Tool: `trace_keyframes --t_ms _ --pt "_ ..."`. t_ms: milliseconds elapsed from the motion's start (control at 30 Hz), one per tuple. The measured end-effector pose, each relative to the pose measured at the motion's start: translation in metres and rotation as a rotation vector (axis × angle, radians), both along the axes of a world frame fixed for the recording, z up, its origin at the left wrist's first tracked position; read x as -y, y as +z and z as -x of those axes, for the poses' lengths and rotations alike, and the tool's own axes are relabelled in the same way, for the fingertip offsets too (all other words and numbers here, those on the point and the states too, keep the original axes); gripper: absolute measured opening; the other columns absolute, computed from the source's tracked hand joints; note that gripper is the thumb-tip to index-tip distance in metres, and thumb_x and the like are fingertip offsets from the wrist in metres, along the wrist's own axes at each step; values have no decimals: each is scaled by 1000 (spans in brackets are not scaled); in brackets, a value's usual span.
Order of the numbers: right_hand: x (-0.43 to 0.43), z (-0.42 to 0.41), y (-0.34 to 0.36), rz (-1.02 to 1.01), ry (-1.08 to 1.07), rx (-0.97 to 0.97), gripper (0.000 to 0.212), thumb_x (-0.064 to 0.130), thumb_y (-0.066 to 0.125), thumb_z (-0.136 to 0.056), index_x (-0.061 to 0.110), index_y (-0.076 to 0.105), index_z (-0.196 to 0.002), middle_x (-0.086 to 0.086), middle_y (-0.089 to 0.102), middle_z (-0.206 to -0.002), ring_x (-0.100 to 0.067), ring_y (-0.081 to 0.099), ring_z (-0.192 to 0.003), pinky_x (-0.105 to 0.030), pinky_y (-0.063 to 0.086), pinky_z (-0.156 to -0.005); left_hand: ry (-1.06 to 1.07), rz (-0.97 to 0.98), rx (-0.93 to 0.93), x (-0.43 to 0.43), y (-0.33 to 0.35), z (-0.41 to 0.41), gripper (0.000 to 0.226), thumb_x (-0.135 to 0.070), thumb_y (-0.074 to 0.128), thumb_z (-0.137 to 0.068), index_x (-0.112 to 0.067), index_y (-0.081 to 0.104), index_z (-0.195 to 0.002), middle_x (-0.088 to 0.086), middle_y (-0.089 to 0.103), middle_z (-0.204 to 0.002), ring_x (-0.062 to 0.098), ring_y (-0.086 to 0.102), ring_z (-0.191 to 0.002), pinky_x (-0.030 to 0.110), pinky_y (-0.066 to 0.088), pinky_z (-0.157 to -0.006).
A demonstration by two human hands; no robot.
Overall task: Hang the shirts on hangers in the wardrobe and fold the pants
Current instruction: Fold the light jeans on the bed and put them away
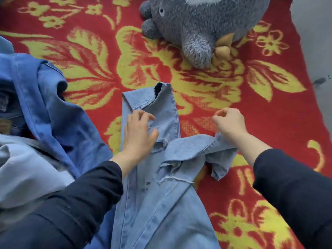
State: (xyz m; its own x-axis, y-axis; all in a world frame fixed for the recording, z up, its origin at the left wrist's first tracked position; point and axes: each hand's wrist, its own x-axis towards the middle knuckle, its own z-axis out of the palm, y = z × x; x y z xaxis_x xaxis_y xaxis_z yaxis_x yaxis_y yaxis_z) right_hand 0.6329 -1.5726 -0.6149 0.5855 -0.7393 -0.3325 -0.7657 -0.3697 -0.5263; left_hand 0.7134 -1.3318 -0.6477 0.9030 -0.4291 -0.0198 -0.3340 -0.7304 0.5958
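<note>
Left hand (138, 133) is pressing the pants (161, 203), fingers loose; right hand (229, 123), at three o'clock, is hovering curled, hold unclear. Crossed leg (195, 146) is likely needing straightening.

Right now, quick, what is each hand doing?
Left hand: open, fingers resting on the jeans.
Right hand: closed, fingers curled, holding nothing that shows.
</note>
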Motion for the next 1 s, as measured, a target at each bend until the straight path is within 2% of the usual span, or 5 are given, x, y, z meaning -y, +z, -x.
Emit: trace_keyframes --t_ms 200,367,500,733,1000 --pt "15 53 -7 26 -17 -335 40 46 52 -85 11 51 -64 -9 57 -71 -30 54 -68 -32 38 -58 -338 -81 -143 29 -10 40 42 -28 54 -86 -23 50 -128 -1 39 -139 18 24 -129 42 25 -104" --pt "-2 49 -18 -209 -70 -352 68 71 45 -76 7 57 -97 -8 59 -84 -28 59 -67 -27 46 -50 169 50 -292 29 -12 6 61 -16 54 -87 -16 29 -142 7 55 -103 29 52 -98 44 48 -80" --pt "-21 32 -24 -202 23 -345 37 49 60 -68 13 50 -70 -2 55 -62 -22 52 -53 -26 37 -48 505 518 -735 37 -10 -39 75 -14 57 -89 -30 16 -150 5 53 -85 16 44 -58 30 39 -56" --pt "-18 22 -24 -170 -27 -336 20 26 54 -76 11 47 -64 -4 54 -66 -24 53 -59 -29 41 -54 59 469 -282 57 34 -95 60 -6 52 -86 -31 46 -141 -5 28 -154 -29 45 -77 -1 39 -57" --pt "7 -5 20 105 -165 -77 19 25 56 -77 9 53 -68 -5 55 -68 -28 53 -64 -27 34 -49 -247 161 -481 38 18 5 20 -43 69 -81 -27 64 -93 -14 64 -90 4 59 -82 17 43 -71"
